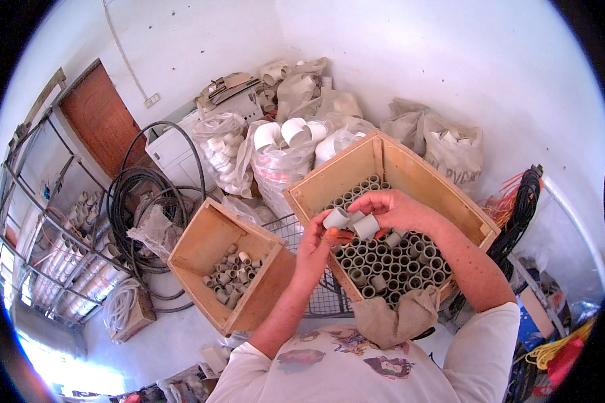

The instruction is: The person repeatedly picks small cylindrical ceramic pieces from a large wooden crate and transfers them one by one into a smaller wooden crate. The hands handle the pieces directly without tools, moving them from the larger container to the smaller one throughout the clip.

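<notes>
My left hand (320, 242) holds a short grey plastic pipe coupling (336, 218) between thumb and fingers. Just right of it, my right hand (390, 209) has its fingers around another grey coupling (366, 227), with one more partly hidden between the two. Both hands are above a large wooden box (428, 181), where many grey couplings (378, 259) stand upright in close rows; a few lie loose on top. Over the box's near edge hangs a brown cloth (398, 317). A smaller wooden box (196, 242) on the left contains a loose heap of small grey fittings (232, 277).
Behind the boxes stand plastic bags of white pipe fittings (282, 166). Coiled black hose (131, 201) lies left, beside a metal rack of pipes (75, 272). A wire basket (327, 297) sits between the boxes. Black cable bundles (519, 216) hang at the right.
</notes>
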The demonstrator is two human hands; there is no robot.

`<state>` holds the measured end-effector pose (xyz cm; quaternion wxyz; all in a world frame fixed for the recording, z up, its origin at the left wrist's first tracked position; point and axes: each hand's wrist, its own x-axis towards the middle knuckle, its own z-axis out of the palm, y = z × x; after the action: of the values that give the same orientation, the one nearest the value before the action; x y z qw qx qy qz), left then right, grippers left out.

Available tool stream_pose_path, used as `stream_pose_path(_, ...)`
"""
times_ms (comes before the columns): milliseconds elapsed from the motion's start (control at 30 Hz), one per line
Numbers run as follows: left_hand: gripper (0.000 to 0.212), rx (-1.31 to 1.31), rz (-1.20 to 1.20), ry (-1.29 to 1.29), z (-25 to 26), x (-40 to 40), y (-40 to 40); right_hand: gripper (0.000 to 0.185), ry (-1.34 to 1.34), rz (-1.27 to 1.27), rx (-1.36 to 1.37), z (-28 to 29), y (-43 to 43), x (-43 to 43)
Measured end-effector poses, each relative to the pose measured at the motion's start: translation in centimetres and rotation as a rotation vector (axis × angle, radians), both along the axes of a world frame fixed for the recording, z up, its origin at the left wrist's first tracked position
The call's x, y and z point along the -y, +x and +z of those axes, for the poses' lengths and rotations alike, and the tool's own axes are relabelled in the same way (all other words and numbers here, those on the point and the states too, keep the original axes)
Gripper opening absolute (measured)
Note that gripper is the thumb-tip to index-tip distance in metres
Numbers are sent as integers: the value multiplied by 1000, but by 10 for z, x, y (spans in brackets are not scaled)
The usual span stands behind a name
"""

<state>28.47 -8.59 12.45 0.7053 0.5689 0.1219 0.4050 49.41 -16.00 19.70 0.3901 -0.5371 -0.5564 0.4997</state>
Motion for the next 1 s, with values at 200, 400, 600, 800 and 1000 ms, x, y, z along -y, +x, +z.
stream_pose_path(200,38,-51,176,-32,3,-23,-37,41,44,-62,-13,-1,7,-2)
stream_pose_path(400,40,-288,394,153,-16,-101,-134,41,74,-183,-31,-3,8,-4)
stream_pose_path(600,39,-732,604,275,-67,-185,-263,36,82,-243,-39,3,6,-4)
stream_pose_path(800,38,-1450,570,587,-98,-186,-298,37,90,-306,-30,5,7,3)
stream_pose_path(1000,35,-1783,352,618,-187,-232,-355,38,77,-308,-14,3,8,-3)
